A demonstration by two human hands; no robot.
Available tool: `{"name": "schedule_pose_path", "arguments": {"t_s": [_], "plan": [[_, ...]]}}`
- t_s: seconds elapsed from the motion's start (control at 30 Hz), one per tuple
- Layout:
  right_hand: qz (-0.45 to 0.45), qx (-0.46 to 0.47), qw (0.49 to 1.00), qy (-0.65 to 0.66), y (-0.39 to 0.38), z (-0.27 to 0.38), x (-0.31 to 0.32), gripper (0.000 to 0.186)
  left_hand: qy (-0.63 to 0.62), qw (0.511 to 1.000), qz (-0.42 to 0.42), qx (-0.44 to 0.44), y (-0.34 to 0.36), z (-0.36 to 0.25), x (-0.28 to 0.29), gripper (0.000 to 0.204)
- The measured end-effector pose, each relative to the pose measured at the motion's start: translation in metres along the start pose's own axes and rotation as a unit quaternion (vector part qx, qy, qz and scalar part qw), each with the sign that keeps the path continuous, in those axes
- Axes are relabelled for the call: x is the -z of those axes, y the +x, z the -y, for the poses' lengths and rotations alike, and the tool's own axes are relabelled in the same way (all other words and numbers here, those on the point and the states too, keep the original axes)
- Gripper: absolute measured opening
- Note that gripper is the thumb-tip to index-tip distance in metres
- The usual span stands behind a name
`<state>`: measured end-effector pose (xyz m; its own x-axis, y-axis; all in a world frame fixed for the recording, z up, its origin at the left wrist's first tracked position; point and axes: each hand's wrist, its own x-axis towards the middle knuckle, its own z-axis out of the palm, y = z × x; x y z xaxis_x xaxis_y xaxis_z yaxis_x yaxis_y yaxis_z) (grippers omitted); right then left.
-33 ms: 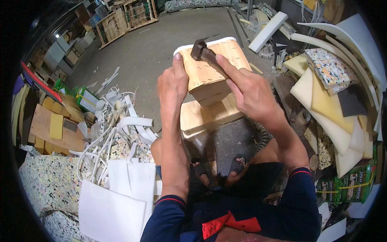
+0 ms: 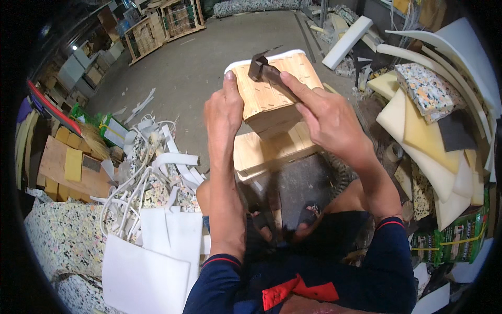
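My left hand [image 2: 224,112] grips the left side of a pale wooden box-like piece [image 2: 282,99], its thumb on the top edge. White padding [image 2: 294,51] lines the far rim, and several staples show in the wood's top. In my right hand [image 2: 334,118] is a hammer [image 2: 259,67], the index finger stretched along its handle. The hammer head is at the left part of the wooden top; whether it touches the wood I cannot tell. Below is a second pale wooden part [image 2: 272,149], and whether it joins the upper one is hidden.
White foam sheets [image 2: 146,269] and a heap of foam offcuts [image 2: 157,167] lie to the left. Stacked foam pieces [image 2: 418,131] and a speckled foam block [image 2: 429,91] are on the right. Wooden frames [image 2: 164,29] stand at the far left on the grey floor [image 2: 225,39].
The hammer head and my right hand have shifted very slightly. My left hand stays on the wooden piece.
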<state>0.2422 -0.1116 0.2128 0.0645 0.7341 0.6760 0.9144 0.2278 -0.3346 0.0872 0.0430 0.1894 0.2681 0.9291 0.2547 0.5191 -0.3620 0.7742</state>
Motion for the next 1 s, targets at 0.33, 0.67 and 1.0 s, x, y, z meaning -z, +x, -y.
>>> {"name": "schedule_pose_path", "arguments": {"t_s": [0.33, 0.67, 1.0], "plan": [[0.091, -0.041, 0.993, -0.066, 0.019, -0.001, 0.005, 0.059, -0.003, 1.000, 0.003, 0.006, 0.009, -0.004, -0.005, 0.081], [0.077, -0.081, 0.983, -0.143, -0.001, -0.015, 0.009, 0.059, 0.014, 1.000, -0.011, 0.009, 0.010, -0.012, -0.004, 0.077], [0.053, -0.121, 0.982, -0.137, -0.020, -0.016, 0.013, 0.062, -0.010, 0.999, -0.015, 0.041, 0.022, -0.013, -0.007, 0.082]]}}
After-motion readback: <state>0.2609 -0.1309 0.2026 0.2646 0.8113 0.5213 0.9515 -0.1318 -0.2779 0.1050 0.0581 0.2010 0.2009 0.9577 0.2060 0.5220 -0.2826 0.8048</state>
